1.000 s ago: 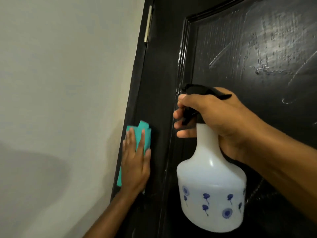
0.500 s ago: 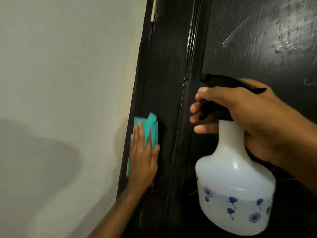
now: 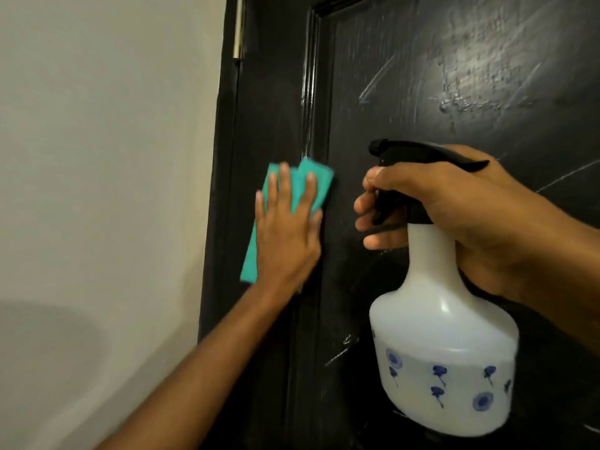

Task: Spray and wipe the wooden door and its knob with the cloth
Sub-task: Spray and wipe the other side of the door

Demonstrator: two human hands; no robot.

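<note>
While the left hand (image 3: 285,235) lies flat with straight fingers on the teal cloth (image 3: 259,222), pressing it against the dark door (image 3: 422,76) at the left stile by the panel moulding, the right hand (image 3: 454,216) grips the spray bottle (image 3: 444,352) by its neck; fingers curled round the black trigger head (image 3: 418,154) — nozzle pointing left; bottle white with blue flower prints, upright, just right of the cloth; wet streaks on the panel; hinge (image 3: 238,30) at the frame's top left; pale wall (image 3: 97,157) beside it; knob not in view.
</note>
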